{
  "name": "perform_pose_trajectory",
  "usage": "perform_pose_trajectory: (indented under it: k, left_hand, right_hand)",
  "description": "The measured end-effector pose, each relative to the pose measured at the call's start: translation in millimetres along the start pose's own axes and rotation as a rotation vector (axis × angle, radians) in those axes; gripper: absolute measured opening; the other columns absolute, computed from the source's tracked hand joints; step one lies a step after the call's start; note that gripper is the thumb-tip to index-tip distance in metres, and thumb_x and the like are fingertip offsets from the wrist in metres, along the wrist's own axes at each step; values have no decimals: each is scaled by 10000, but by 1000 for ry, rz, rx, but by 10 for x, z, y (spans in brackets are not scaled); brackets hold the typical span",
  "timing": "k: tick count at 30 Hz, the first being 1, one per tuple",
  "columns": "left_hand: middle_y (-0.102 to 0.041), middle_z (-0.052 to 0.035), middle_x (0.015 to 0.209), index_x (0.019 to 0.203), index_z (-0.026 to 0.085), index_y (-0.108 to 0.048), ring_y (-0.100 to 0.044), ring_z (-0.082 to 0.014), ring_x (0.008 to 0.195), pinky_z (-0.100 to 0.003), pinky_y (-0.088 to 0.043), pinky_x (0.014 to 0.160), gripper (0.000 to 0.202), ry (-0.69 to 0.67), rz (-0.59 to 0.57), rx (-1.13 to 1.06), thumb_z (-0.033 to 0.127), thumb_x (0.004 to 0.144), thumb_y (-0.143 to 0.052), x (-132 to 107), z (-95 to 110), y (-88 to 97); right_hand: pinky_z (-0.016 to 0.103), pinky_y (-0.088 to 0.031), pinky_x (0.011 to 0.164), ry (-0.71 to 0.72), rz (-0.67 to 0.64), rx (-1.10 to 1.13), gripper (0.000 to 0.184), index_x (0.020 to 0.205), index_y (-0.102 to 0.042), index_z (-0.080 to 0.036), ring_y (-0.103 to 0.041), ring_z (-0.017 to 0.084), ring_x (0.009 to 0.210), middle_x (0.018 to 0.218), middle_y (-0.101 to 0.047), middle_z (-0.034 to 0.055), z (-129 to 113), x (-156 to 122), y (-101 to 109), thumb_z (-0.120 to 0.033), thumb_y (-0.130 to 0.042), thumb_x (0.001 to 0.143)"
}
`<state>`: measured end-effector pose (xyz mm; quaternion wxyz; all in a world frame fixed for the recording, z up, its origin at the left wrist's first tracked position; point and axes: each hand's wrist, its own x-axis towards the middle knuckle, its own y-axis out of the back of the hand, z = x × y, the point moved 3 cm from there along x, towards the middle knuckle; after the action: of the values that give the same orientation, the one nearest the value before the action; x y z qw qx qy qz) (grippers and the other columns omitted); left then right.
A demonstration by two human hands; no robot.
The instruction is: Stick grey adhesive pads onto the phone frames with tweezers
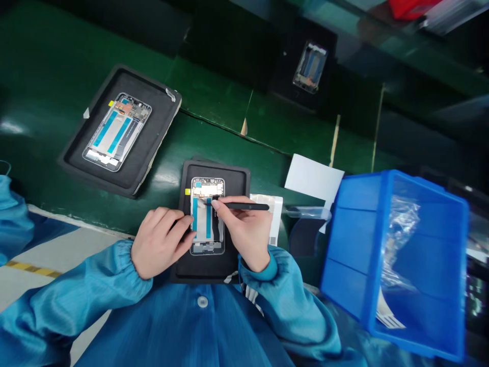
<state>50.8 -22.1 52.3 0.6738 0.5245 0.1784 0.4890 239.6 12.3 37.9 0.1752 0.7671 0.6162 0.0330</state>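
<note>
An opened phone frame [207, 216] with two blue strips lies in a black tray [208, 267] just in front of me. My left hand [162, 240] rests on the tray's left side, its curled fingertips pressing the phone's left edge. My right hand [244, 229] pinches a thin black stylus [242, 206] like a pen, with its tip touching the upper middle of the phone.
A second black tray [153, 153] with another opened phone [116, 131] lies at the far left on the green belt [229, 127]. A third phone [310, 66] lies farther back. A blue bin [389, 260] holding plastic bags stands at my right, white paper [313, 178] beside it.
</note>
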Motion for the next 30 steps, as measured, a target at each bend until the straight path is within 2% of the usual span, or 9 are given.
perform_pose_trajectory:
  k: [21,30]
  left_hand:
    - [-695,-95,951,1063,136,-677,-569,-239,867,-371,-421,691,197,-4,-15,47,258,912,-643,47,5,29]
    - [-689,-90,947,1058,142,-695,-559,-244,876,-380,-424,698,194,13,-5,65,259,913,-644,106,-47,45]
  right_hand:
    - [302,-632,617,-8,-8,24,135,805,-771,-213,-748,188,676,774,-789,18,1,-7,-13,-326,-829,760]
    - [274,-608,588,28,-16,-22,124,808,-770,-213,-734,170,650,757,-785,10,11,-10,-7,-315,-829,768]
